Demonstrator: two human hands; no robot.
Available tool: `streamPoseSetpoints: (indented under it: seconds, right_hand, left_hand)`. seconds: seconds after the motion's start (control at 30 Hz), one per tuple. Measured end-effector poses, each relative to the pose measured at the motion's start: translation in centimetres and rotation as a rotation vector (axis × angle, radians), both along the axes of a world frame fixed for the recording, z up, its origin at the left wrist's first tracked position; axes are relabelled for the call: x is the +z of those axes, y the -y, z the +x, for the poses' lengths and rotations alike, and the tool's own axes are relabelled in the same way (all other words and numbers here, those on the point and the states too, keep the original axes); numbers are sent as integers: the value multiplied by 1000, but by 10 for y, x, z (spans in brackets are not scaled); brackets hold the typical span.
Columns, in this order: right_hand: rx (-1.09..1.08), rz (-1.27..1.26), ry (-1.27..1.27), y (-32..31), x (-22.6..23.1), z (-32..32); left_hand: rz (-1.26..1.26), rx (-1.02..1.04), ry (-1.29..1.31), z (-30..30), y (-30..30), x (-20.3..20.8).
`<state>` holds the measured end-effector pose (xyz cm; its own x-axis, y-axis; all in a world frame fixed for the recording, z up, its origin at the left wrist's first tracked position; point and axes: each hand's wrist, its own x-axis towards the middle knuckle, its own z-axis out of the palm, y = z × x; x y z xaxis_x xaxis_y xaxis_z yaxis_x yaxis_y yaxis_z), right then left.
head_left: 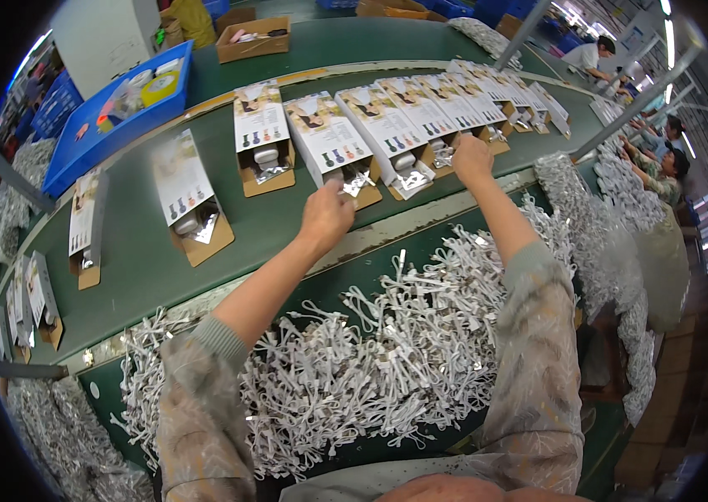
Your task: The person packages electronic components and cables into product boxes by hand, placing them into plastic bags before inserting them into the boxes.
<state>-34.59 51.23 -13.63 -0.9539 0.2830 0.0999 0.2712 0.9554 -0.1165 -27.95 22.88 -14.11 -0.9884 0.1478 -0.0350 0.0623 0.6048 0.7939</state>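
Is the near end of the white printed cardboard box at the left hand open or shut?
Open. The white printed cardboard box has its brown flap folded out, with silvery contents visible beside the left hand.

Fluorescent tubes [669,42] glare at upper right; lighting is even, one printed carton [181,180] blurs, fisheye edges bend into black.

Surface [145,293] is green; boxes [329,138] white with multicoloured print, flaps [208,243] brown; cables [354,376] along near edge white; tray [132,124] at far left edge blue; sleeves [538,351] grey-beige, leaf-patterned, cuffs [222,337] plain grey-green.
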Motion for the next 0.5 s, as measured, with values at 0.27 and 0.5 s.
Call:
streamPoseSetpoints:
  seconds: [0.27, 0.5]
  right_hand:
    - [-56, -195, 68, -49, -58, -12]
    - [-166, 13, 93, -86, -18, -13]
  left_hand:
    - [51, -4, 145, 24, 22, 20]
    - [-9, -48, 149, 29, 31, 27]
